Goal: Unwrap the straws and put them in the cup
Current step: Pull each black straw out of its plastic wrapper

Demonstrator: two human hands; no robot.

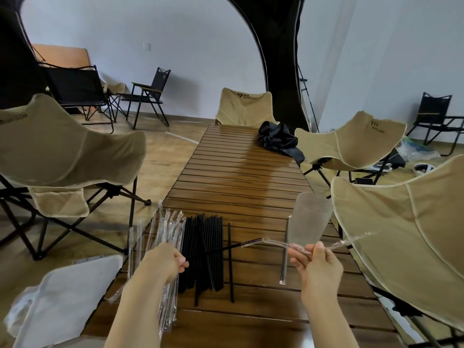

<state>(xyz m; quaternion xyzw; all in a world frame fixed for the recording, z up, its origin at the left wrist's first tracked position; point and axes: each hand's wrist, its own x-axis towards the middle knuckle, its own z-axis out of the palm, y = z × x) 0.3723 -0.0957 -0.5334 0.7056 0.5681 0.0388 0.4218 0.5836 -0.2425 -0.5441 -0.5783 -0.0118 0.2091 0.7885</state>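
Note:
My left hand (167, 259) pinches the near end of a black straw (226, 248) that slants up to the right above the table. Its far tip still sits inside a clear wrapper (283, 243), which my right hand (317, 262) pinches and holds out to the right. A frosted plastic cup (310, 217) stands upright just behind my right hand, with nothing visible in it. Several bare black straws (206, 249) lie in a bundle on the slatted wooden table (246, 172). Left of them lies a heap of clear wrappers (163, 237).
One wrapped clear straw (285, 252) lies left of the cup. A black bag (278, 140) sits at the table's far right. Beige folding chairs (65, 149) flank both sides and the far end. A grey tray-like lid (72, 297) sits at the lower left.

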